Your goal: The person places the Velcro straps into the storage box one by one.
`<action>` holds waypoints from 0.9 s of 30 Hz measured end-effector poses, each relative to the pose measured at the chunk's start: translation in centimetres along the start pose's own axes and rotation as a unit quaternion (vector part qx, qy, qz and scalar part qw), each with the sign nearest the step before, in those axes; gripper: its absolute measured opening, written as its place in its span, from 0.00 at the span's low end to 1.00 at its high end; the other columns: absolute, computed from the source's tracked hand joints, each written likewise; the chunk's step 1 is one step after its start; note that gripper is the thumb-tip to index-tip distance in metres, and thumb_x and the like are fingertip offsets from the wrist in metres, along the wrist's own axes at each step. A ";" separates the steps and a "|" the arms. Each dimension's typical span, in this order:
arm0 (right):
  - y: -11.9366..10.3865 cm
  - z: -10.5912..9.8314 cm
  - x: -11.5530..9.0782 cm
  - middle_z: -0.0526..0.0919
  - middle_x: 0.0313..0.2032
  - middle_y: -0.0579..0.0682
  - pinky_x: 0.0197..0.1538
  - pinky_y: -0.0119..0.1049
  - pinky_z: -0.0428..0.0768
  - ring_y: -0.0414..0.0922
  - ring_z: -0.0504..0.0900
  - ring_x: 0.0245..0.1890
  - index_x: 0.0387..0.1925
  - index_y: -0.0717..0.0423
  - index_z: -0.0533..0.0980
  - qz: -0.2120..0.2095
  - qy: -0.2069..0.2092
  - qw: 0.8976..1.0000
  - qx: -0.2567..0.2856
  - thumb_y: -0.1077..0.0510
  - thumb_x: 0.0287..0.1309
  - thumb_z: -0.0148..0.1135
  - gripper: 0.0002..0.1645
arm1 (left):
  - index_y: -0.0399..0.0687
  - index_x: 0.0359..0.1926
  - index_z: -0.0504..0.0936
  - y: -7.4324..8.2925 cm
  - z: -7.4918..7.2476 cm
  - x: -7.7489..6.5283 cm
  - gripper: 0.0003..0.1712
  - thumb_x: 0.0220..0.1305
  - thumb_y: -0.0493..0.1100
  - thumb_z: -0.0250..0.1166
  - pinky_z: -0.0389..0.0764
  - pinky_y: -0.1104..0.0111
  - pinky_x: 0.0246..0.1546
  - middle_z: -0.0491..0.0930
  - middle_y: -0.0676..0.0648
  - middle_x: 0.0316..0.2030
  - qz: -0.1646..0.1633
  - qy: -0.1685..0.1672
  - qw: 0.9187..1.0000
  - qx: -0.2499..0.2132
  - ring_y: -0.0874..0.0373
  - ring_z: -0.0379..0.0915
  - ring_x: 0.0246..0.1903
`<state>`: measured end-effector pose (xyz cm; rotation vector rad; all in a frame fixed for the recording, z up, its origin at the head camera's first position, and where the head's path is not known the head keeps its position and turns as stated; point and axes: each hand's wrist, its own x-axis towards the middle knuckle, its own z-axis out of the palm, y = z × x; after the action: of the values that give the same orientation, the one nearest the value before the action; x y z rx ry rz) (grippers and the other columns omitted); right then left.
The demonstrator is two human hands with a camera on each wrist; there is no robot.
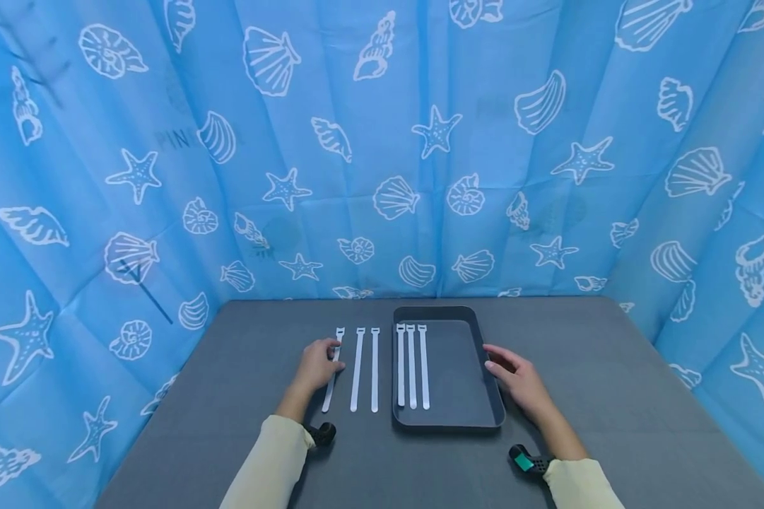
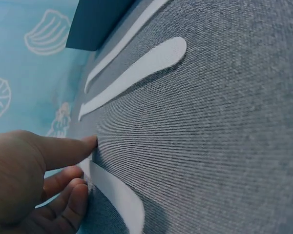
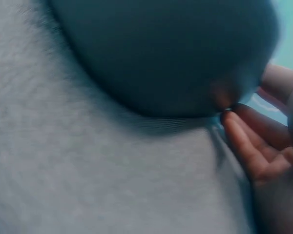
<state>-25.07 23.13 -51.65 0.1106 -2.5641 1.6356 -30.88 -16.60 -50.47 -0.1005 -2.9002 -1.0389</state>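
My left hand (image 1: pixel 318 364) pinches the leftmost white hook-and-loop cable tie (image 1: pixel 328 396) between thumb and fingers, close to its slotted head. In the left wrist view that cable tie (image 2: pixel 118 194) bows and casts a shadow on the cloth. Two more cable ties (image 1: pixel 357 371) lie side by side to its right. Three others lie parallel along the left side of a dark grey tray (image 1: pixel 461 382). My right hand (image 1: pixel 518 382) rests at the tray's right side, its fingertips against the outer wall and its fingers loosely bent.
A grey cloth-covered table (image 1: pixel 229 367) spreads beneath everything. Behind it and along both sides hangs a blue curtain (image 1: pixel 369 155) printed with white shells and starfish. Each wrist wears a dark camera band, the right one (image 1: pixel 529 461) with a green patch.
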 end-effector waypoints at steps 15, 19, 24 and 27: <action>0.0 -1.7 -0.7 0.63 0.68 0.65 0.64 0.58 0.64 0.62 0.63 0.66 0.70 0.62 0.61 0.022 -0.097 0.993 0.055 0.55 0.68 0.57 0.34 | 0.37 0.52 0.80 0.7 -0.1 0.1 0.24 0.52 0.33 0.73 0.80 0.59 0.35 0.81 0.39 0.43 -0.083 0.044 0.996 0.003 0.48 0.78 0.39; 0.0 -1.6 -0.7 0.63 0.68 0.64 0.64 0.58 0.63 0.62 0.62 0.67 0.70 0.60 0.62 0.032 -0.093 0.994 0.055 0.55 0.68 0.58 0.34 | 0.38 0.49 0.82 0.9 -0.1 0.1 0.22 0.51 0.33 0.74 0.79 0.56 0.37 0.81 0.37 0.46 -0.105 0.055 0.993 0.009 0.45 0.77 0.42; 0.0 -1.5 -0.8 0.63 0.68 0.65 0.64 0.58 0.63 0.62 0.63 0.66 0.70 0.61 0.62 0.026 -0.089 0.994 0.051 0.55 0.68 0.58 0.34 | 0.41 0.46 0.83 1.0 0.1 -0.1 0.19 0.51 0.34 0.73 0.78 0.58 0.33 0.81 0.41 0.41 -0.131 0.062 0.989 -0.007 0.48 0.77 0.36; 0.0 -1.6 -0.8 0.63 0.68 0.65 0.64 0.58 0.64 0.62 0.63 0.66 0.70 0.62 0.62 0.021 -0.088 0.995 0.050 0.55 0.68 0.58 0.34 | 0.43 0.45 0.84 1.0 0.3 -0.3 0.16 0.53 0.34 0.72 0.77 0.60 0.30 0.82 0.44 0.39 -0.133 0.067 0.989 -0.022 0.51 0.76 0.33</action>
<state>-24.23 24.55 -51.07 0.2192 -2.6240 1.8485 -30.49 -15.67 -50.15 0.3490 -2.8223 -1.0967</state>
